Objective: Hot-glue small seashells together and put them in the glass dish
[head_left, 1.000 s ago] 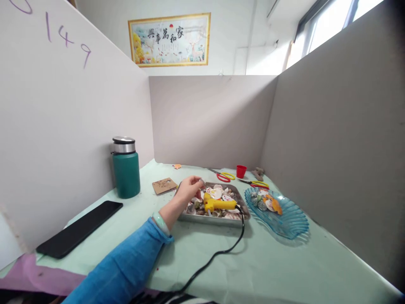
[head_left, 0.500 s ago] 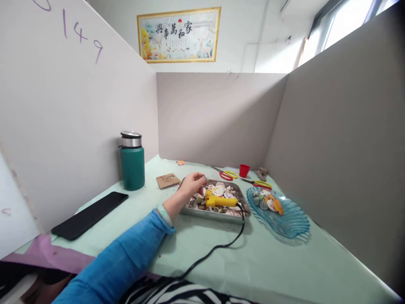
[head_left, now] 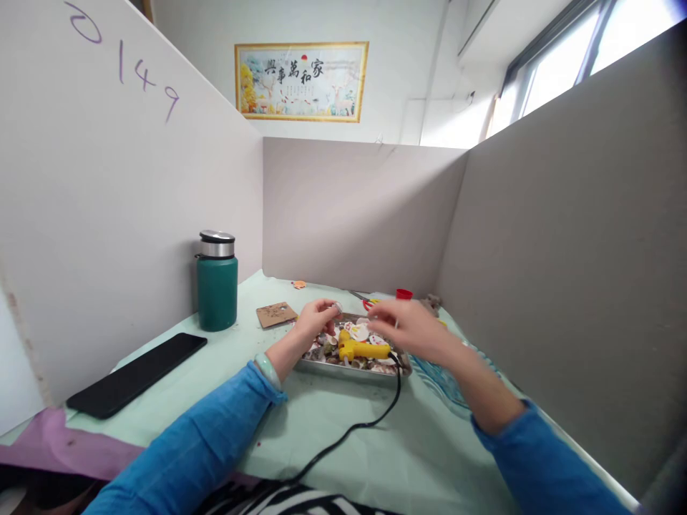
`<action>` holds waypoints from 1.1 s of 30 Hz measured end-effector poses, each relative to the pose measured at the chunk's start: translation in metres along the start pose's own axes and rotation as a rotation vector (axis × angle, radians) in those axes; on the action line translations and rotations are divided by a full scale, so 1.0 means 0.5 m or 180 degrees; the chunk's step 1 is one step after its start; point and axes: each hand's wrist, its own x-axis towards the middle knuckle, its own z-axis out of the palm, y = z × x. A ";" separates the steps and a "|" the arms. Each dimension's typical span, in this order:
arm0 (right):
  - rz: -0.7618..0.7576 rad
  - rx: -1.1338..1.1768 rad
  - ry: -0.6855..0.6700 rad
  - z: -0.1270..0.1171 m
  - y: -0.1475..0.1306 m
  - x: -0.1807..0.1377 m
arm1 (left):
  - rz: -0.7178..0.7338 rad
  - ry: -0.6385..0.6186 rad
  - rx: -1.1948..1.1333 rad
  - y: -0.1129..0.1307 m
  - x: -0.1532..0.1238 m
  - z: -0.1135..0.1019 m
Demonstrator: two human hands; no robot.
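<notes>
My left hand hovers over the left end of a metal tray full of seashells, its fingers pinched on a small pale shell. A yellow glue gun lies on the shells in the tray, and its black cord runs toward me. My right hand reaches in above the tray's right end with its fingers spread and nothing in them. It hides part of the blue glass dish of shells behind it.
A green flask stands by the left partition, with a black phone lying in front of it. A small brown card, red-handled scissors and a red cup lie behind the tray. Partitions close off three sides.
My right hand has come into view from the right and now reaches over the tray. My left hand stays pinched on the small shell above the tray's left end.
</notes>
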 end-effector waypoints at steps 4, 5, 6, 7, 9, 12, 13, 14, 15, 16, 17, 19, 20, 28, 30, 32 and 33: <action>0.0298 -0.0939 -0.0473 0.081 0.002 0.004 | -0.0017 -0.0031 -0.0047 0.004 -0.002 0.001; 0.0290 -0.1101 -0.0551 0.096 0.003 0.004 | -0.0007 -0.0045 -0.0058 0.005 -0.002 0.001; 0.0322 -0.1197 -0.0541 0.108 0.006 0.004 | -0.0002 -0.0055 -0.0060 0.006 -0.002 0.001; 0.0345 -0.1248 -0.0552 0.117 0.008 0.004 | -0.0001 -0.0054 -0.0052 0.007 -0.003 0.001; 0.0397 -0.1178 -0.0605 0.126 0.016 0.005 | 0.0002 -0.0043 -0.0008 0.008 -0.003 0.000; 0.0350 -0.0710 -0.0783 0.129 0.033 0.008 | 0.0034 -0.0065 0.0052 0.007 0.000 -0.005; 0.0285 -0.0495 -0.0786 0.129 0.041 0.008 | 0.0049 -0.0068 0.0062 0.007 0.001 -0.007; 0.0224 -0.0266 -0.0731 0.127 0.049 0.009 | 0.0060 -0.0067 0.0062 0.006 0.002 -0.009; 0.0192 -0.0017 -0.0603 0.123 0.057 0.009 | 0.0074 -0.0048 0.0053 0.006 0.004 -0.011; 0.0206 0.0274 -0.0423 0.118 0.065 0.009 | 0.0086 -0.0016 0.0039 0.005 0.005 -0.013; 0.0301 0.0627 -0.0212 0.112 0.072 0.010 | 0.0094 0.0024 0.0024 0.006 0.006 -0.015; 0.0646 0.1634 0.0222 0.100 0.079 0.011 | 0.0069 0.0095 0.0016 0.006 0.008 -0.017; 0.0818 0.2238 0.0411 0.094 0.079 0.012 | 0.0048 0.0108 0.0028 0.006 0.009 -0.017; 0.0954 0.4355 0.0270 0.128 0.014 0.007 | 0.0093 -0.0067 0.0066 -0.004 0.013 -0.017; 0.0899 0.4124 0.0115 0.143 0.010 0.004 | 0.0121 -0.0066 0.0058 -0.006 0.015 -0.017; 0.0910 0.4022 0.0104 0.153 0.015 0.002 | 0.0145 -0.0099 0.0055 -0.005 0.014 -0.017; 0.0921 0.4018 0.0124 0.156 0.019 0.002 | 0.0146 -0.0113 0.0049 -0.004 0.012 -0.016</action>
